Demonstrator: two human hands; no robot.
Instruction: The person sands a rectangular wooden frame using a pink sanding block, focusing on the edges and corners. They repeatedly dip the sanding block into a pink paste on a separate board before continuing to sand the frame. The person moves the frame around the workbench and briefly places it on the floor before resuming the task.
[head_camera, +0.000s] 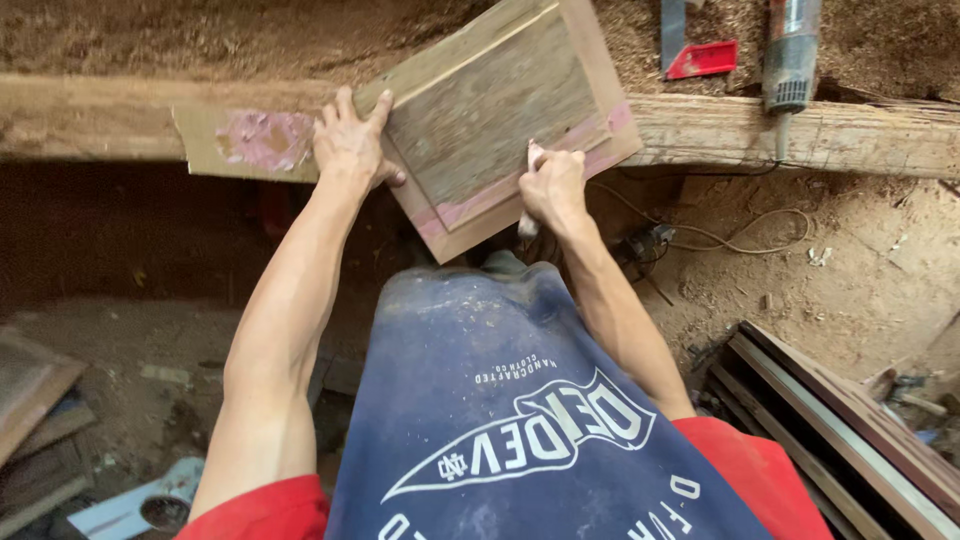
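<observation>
Wooden panel (500, 120) is lying tilted across the beam-like tabletop (850, 135), one corner overhanging toward the person. Left hand (350, 145) is pressing down at the panel's left edge, fingers spread flat, gripping nothing. Right hand (553, 188) is curled tight around a small pale scraper (531, 190), working pink filler (520, 195) along the lower border. A smeared cardboard scrap (250, 140) is sitting just beside the left hand. A power tool (790, 55) and a red-handled tool (700, 58) are lying well apart in sawdust. Judgement: keeping the blade low and the bracing hand steady should be spreading the filler evenly.
</observation>
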